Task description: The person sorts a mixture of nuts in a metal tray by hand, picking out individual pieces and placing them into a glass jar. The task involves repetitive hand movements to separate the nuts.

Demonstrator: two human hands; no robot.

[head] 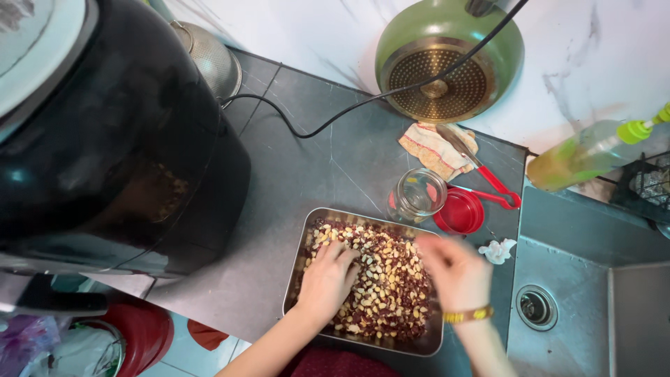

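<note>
A silver metal tray (296, 272) is filled with mottled cream and dark red peanuts (384, 279). At two o'clock from it, a red lid (458, 211) and red-handled scissors (499, 188) are seen. A green pan (447, 56) is shown at twelve o'clock, beside a cream cloth (436, 148) striped in orange.

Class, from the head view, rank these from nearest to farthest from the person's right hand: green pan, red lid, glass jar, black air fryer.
From the right hand:
1. Red lid, just beyond the fingers.
2. Glass jar, slightly left of the lid.
3. Green pan, against the back wall.
4. Black air fryer, far left.
</note>
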